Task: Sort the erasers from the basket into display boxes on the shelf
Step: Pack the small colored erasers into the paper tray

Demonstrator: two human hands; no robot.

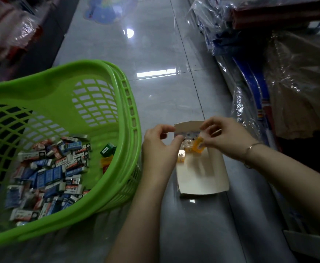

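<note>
A green plastic basket (117,103) stands on the floor at the left, holding several wrapped erasers (49,168) in blue, white and red, plus a green one (107,149). To its right lies a white cardboard display box (199,177) with a few erasers at its far end. My right hand (223,137) pinches an orange eraser (197,145) over the far end of the box. My left hand (159,149) is at the box's left side, thumb and fingers curled near the erasers inside; what it holds is unclear.
Shiny grey floor tiles (155,54) stretch ahead. Plastic-wrapped goods (269,44) and blue items line the right side. More wrapped packages (7,25) sit at the upper left. A white box corner (311,245) shows at the lower right.
</note>
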